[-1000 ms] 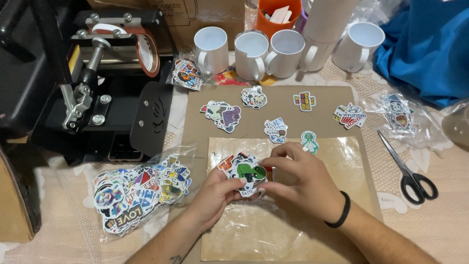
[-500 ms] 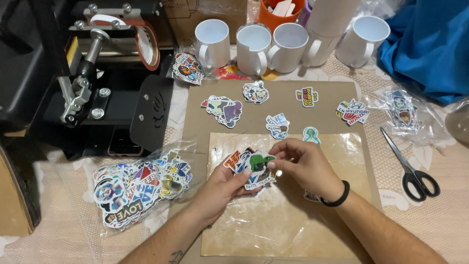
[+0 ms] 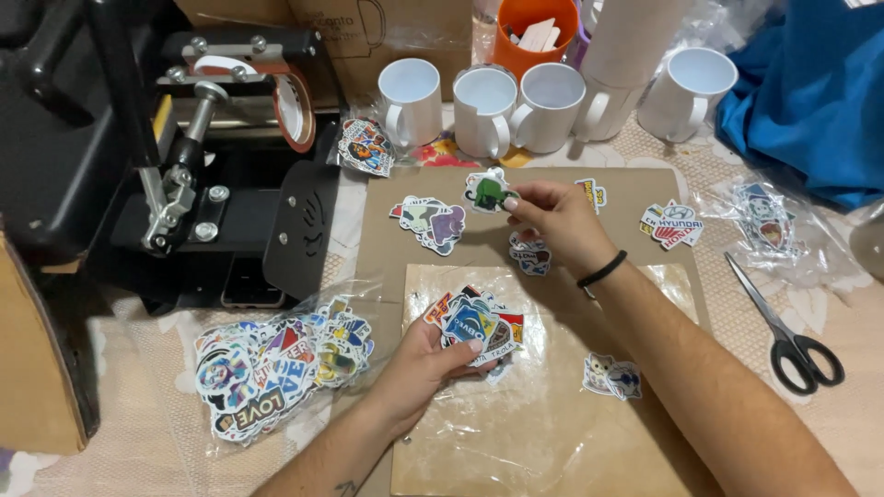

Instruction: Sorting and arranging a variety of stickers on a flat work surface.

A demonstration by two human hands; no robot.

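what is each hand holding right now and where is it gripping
Left hand grips a fanned stack of stickers from below; right hand pinches a green sticker by its right edge.

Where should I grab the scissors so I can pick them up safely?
Take the scissors by the black handle loops, coming from the near side of the table. They lie flat and closed, right of the brown board, with the pointed blades aimed away toward the mugs, so the loops are the closest, bluntest part.
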